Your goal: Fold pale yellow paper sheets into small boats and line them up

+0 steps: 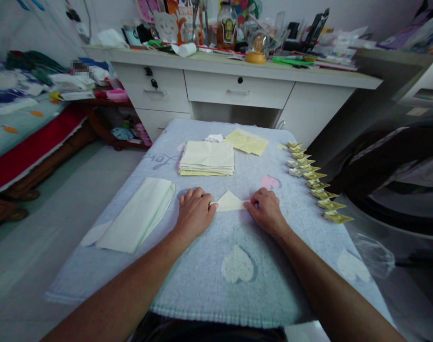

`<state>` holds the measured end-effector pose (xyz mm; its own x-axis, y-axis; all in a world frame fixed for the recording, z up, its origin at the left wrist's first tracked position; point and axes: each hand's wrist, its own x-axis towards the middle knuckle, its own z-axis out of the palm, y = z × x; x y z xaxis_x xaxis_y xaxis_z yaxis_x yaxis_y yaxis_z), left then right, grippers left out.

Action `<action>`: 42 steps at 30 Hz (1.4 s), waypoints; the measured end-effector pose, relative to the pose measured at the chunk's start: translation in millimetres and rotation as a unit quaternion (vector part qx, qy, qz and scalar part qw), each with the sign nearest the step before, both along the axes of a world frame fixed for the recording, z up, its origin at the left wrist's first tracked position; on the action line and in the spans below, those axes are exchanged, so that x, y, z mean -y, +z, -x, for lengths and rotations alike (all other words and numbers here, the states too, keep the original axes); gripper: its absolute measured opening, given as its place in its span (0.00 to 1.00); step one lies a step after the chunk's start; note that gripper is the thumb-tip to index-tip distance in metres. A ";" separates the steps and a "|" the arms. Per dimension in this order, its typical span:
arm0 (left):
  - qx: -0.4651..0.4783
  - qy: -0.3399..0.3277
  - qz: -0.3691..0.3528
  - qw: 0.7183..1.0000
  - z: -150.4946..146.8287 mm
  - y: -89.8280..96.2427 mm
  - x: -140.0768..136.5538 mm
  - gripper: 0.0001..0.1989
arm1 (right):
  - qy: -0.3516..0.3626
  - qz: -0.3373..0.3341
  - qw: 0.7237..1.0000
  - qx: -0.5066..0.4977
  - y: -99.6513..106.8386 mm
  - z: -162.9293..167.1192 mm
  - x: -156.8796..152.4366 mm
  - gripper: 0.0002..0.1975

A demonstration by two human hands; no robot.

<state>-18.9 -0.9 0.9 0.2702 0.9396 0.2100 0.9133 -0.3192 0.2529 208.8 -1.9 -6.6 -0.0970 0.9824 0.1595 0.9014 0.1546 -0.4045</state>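
Note:
Between my hands lies a partly folded sheet of pale paper [229, 201], with a triangular peak on top and a flat strip along its lower edge. My left hand [196, 208] pinches its left end, thumb at the strip. At the right end, my right hand [265, 209] grips it between thumb and curled fingers. Beyond them sits a stack of cream and yellow paper sheets [207, 156]. Yellow sheets [246, 141] lie loose behind the stack. Along the table's right side runs a row of several small folded yellow paper boats [316, 184].
A long folded pale paper bundle [138, 216] rests on the left of the cloth-covered table [198, 289]. Behind stands a white desk [237, 90] crowded with jars and papers. A bed [31, 128] is at the left, a washing machine [398, 180] at the right.

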 end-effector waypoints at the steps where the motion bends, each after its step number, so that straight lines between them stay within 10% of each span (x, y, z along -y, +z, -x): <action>1: 0.007 -0.003 -0.001 1.000 -0.7 -0.1 0.4 0.07 | -0.002 0.003 1.000 0.005 0.1 0.3 0.1 0.10; 13: -0.054 -0.265 -0.038 0.962 1.6 -7.4 -6.3 0.19 | -0.030 0.049 0.997 0.047 7.8 5.8 0.8 0.10; 29: -0.098 -0.263 -0.003 0.960 1.8 -6.3 -4.8 0.18 | -0.052 -0.021 0.998 -0.032 6.8 -21.3 -4.1 0.05; 33: -0.094 -0.263 -0.005 0.960 1.4 -6.4 -4.6 0.18 | 0.066 -0.141 0.979 -0.129 13.9 -12.6 4.6 0.06; 37: -0.095 -0.261 -0.014 0.960 0.0 -5.0 -4.4 0.16 | 0.227 -0.100 0.959 -0.138 15.4 6.2 16.1 0.15; 42: -0.110 -0.265 -0.011 0.958 0.1 0.7 -0.1 0.15 | 0.264 -0.064 0.959 -0.080 10.1 13.1 20.9 0.22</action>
